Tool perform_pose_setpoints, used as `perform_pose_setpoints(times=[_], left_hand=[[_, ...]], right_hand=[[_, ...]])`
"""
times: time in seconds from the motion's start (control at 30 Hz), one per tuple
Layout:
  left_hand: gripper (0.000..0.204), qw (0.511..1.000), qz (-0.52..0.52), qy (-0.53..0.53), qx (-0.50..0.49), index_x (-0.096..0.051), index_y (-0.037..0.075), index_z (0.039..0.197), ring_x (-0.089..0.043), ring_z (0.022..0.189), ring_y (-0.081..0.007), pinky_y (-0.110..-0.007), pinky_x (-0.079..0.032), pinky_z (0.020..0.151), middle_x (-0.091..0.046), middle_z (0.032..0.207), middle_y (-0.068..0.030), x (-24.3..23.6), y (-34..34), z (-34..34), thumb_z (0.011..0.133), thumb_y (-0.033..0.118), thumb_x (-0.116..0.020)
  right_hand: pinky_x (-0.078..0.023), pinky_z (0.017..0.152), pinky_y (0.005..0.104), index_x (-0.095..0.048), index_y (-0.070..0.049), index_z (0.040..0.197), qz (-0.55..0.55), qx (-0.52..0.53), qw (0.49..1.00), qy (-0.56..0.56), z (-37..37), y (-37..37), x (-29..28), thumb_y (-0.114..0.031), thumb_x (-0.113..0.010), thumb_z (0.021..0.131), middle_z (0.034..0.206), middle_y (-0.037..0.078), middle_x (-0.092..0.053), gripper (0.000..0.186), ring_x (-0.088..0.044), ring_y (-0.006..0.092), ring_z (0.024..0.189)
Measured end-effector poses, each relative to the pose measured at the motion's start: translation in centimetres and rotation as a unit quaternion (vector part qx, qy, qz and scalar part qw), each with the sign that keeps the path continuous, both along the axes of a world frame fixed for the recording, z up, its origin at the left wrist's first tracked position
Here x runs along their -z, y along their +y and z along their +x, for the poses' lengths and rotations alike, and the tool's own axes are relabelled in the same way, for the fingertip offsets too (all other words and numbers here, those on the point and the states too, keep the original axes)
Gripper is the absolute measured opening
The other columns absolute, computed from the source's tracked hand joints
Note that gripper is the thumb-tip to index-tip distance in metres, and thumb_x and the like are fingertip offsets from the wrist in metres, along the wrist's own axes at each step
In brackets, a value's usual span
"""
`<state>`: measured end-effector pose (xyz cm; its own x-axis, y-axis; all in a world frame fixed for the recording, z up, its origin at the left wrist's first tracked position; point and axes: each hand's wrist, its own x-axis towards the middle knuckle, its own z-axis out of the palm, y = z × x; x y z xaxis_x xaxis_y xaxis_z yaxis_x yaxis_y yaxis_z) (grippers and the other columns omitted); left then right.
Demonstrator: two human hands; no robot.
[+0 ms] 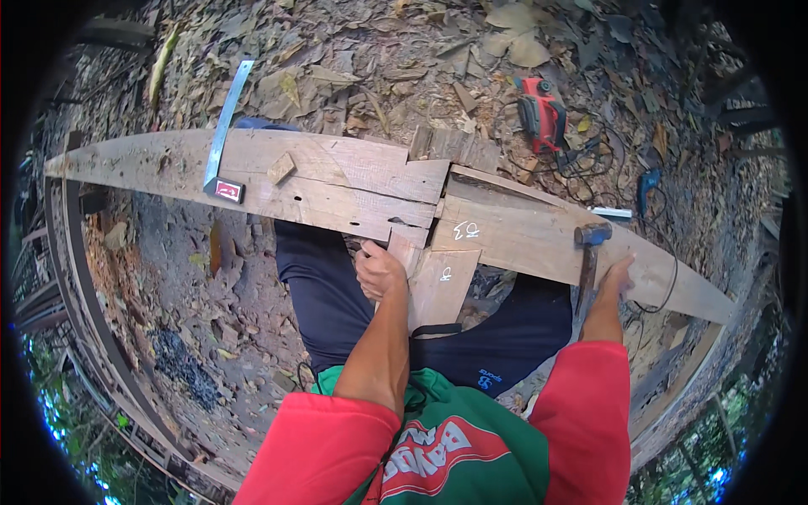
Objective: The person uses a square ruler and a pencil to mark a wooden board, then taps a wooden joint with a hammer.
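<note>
Two long wooden planks meet end to end across my lap: the left plank (311, 168) and the right plank (530, 231). A short narrow board (406, 251) and a wider chalk-marked board (444, 282) slant down from the joint between my legs. My left hand (379, 269) is closed at the narrow board's left edge; its fingertips are partly hidden. My right hand (620, 276) grips the lower edge of the right plank. Beside it a hammer (592, 244) lies on the plank. A try square (225, 126) and a small wood block (281, 168) rest on the left plank.
A red electric planer (541, 116) with a dark cord sits on the leafy ground beyond the planks. Nearer the right plank are a blue tool (647, 187) and a pale strip-shaped object (611, 213). A curved wooden frame (80, 295) runs along the left.
</note>
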<state>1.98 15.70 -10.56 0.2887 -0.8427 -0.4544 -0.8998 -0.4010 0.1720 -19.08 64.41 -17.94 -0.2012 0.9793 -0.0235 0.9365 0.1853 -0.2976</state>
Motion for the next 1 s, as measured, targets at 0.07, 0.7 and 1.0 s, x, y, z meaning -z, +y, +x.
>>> perform_pose_setpoints(times=[0.07, 0.7, 1.0], left_hand=[[0.059, 1.000, -0.017, -0.007, -0.012, -0.074, 0.010, 0.116, -0.067, 0.104, -0.0413, -0.050, -0.049, 0.092, -0.073, 0.110, -0.0183, -0.1, -0.7, 0.3, 0.095, 0.053, -0.040], [0.056, 0.999, -0.033, -0.004, 0.006, -0.074, 0.006, 0.109, -0.068, 0.101, -0.0414, -0.050, -0.050, 0.091, -0.074, 0.106, -0.0183, 0.0, 0.2, 0.0, 0.096, 0.052, -0.044], [0.059, 0.999, -0.036, 0.009, 0.013, -0.073, 0.005, 0.110, -0.067, 0.101, -0.0434, -0.051, -0.050, 0.091, -0.073, 0.106, -0.0210, 0.6, 0.4, 0.2, 0.097, 0.053, -0.042]], right_hand=[[-0.028, 0.115, 0.0630, -0.026, 0.003, 0.154, 0.003, 0.019, 0.999, 0.051, 0.2, -3.7, -0.3, -0.087, -0.054, 0.076, 0.156, 0.044, -0.006, 0.122, -0.019, 0.0599, 0.144], [-0.032, 0.111, 0.0623, -0.034, 0.001, 0.148, 0.038, 0.029, 0.997, 0.061, -0.4, -3.6, -1.2, -0.082, -0.057, 0.079, 0.152, 0.045, -0.016, 0.110, -0.032, 0.0599, 0.136], [-0.026, 0.115, 0.0632, -0.031, 0.000, 0.151, 0.030, 0.032, 0.995, 0.089, -0.2, -2.4, -0.7, -0.081, -0.059, 0.076, 0.158, 0.042, -0.006, 0.114, -0.023, 0.0572, 0.144]])
